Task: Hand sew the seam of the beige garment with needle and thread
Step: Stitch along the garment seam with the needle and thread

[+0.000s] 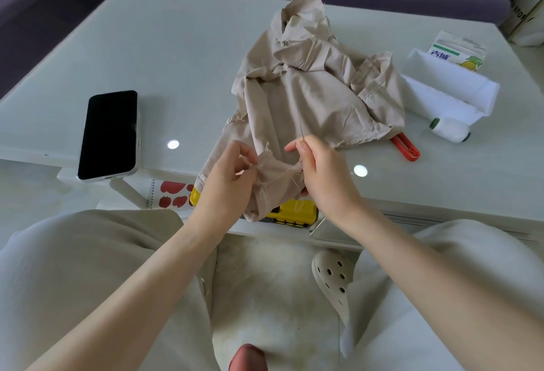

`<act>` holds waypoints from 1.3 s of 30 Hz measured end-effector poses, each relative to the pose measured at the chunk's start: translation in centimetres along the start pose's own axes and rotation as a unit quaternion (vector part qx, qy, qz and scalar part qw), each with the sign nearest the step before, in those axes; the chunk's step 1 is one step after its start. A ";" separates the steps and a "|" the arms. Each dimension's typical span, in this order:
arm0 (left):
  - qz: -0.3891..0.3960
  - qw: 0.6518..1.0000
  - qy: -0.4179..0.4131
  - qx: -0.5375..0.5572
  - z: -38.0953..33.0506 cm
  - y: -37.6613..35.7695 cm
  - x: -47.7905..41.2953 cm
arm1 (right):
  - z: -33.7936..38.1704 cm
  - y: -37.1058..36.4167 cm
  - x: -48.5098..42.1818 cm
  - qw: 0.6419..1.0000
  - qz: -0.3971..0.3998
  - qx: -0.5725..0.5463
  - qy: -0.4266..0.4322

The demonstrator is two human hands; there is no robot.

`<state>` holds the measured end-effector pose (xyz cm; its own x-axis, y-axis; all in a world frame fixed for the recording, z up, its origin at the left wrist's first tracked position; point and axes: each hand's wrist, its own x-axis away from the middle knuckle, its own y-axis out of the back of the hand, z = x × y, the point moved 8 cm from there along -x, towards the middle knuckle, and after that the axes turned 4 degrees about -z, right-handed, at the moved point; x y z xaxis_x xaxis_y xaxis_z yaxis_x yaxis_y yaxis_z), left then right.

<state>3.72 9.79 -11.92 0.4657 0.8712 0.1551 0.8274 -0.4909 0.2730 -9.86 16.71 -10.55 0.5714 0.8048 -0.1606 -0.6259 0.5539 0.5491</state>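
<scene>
Head view: right hand (322, 176) pinches needle (299, 122) upright over garment (309, 88).

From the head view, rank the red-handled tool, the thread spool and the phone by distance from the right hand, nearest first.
1. Red-handled tool, just right of the right hand, partly under the beige garment.
2. Thread spool, farther right.
3. Phone, far left.
</scene>
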 end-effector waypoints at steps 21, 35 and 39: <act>0.048 0.988 -0.120 -0.082 -2.5 -0.1 -0.1 | -0.2 -0.2 0.6 0.999 -0.002 0.010 0.032; 0.038 0.987 -0.118 -0.097 -2.4 -0.5 0.0 | 1.3 1.1 1.0 0.995 -0.054 0.043 0.077; 0.038 0.983 -0.128 -0.123 -2.6 -0.6 0.2 | 0.4 0.4 1.1 1.000 0.004 -0.023 -0.008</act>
<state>2.53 10.29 -9.60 0.6134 0.7880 -0.0522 0.7004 -0.5122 0.4970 -9.21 17.75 -10.16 0.5748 0.8059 -0.1421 -0.6545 0.5570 0.5112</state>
